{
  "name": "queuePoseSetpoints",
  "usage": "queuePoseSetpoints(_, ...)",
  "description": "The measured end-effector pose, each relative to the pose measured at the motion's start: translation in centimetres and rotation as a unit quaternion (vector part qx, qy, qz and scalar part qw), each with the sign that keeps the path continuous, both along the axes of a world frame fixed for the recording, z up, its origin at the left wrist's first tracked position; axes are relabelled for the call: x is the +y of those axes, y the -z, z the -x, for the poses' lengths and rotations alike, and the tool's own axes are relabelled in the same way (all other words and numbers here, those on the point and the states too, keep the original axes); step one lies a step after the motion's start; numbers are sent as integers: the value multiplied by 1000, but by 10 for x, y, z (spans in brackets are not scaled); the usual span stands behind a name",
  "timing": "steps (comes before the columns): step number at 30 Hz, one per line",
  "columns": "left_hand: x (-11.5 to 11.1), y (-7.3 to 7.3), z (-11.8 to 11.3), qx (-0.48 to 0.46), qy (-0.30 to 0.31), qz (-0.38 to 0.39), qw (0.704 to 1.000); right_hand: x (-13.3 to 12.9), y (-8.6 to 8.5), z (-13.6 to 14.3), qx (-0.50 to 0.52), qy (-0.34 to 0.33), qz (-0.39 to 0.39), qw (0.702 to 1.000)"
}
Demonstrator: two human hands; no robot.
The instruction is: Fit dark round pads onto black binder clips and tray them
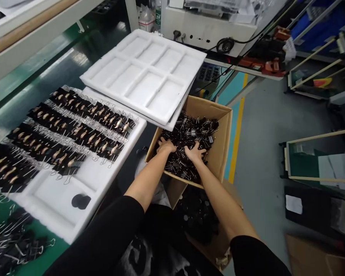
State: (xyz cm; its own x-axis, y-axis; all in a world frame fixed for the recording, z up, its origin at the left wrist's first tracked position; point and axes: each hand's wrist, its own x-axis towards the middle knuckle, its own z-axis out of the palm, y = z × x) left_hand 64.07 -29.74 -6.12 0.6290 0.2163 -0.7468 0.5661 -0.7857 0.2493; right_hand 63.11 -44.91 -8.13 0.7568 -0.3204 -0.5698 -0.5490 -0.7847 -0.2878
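Black binder clips (186, 132) with silver wire handles fill much of an open cardboard box (222, 149) in front of me. Both my hands reach down into the heap. My left hand (166, 147) lies at the box's left side with its fingers spread among the clips. To its right, my right hand (194, 151) rests on the pile, thumb and fingers apart. Neither hand has a clip clearly in its grasp, and some fingertips are partly sunk among the clips.
Left of the box, a white foam tray (54, 195) holds rows of clamped clips and two black discs (81, 201). Stacked foam trays (146, 73) overhang the box's back left. Loose clips (20, 241) lie on the green table. Below is another carton of black pieces (197, 214).
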Motion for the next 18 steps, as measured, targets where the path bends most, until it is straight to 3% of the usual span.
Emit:
queuePoseSetpoints(7, 2, 20, -5, 30, 15, 6, 999, -10, 3, -9, -1, 40, 2, 999)
queuePoseSetpoints(18, 12, 29, -8, 30, 23, 26, 999, -30, 10, -19, -29, -15, -48, 998)
